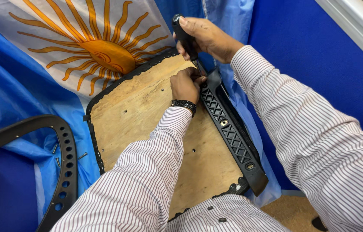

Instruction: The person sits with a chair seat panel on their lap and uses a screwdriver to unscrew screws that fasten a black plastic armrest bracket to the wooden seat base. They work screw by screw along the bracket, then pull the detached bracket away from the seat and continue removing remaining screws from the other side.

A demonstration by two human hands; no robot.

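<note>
Screwdriver (185,36) with a black handle sits in the closed right hand (209,38), its tip pointing down at the upper end of a black plastic bracket (230,133). The left hand (185,83) is curled shut at that same end, probably pinching a screw, though the fingers hide it. The bracket lies along the right edge of a wooden seat board (147,116), which rests on a blue and white flag (82,38). A black curved frame (63,159) lies to the left, with loose screws (57,155) beside it.
</note>
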